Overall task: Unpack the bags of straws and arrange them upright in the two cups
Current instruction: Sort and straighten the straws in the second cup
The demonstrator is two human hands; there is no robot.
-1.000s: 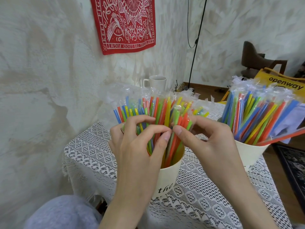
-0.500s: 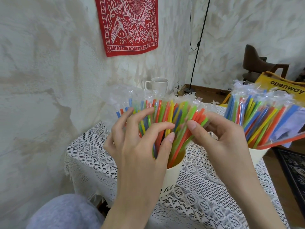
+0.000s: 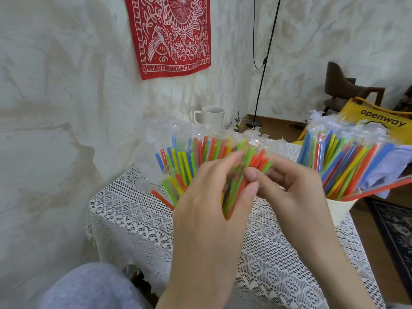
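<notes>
Both hands are in among the wrapped straws [image 3: 196,157], a bright fan of red, green, yellow and blue in clear sleeves above the lace-covered table [image 3: 138,219]. The left hand [image 3: 209,210] curls around the bunch; the right hand [image 3: 287,188] pinches a few straws. The second cup [image 3: 338,210] stands full at right.

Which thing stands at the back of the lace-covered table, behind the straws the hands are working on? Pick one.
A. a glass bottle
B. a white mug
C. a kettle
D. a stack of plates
B: a white mug with its handle to the left stands by the wall, behind the straws that both hands hold.
</notes>
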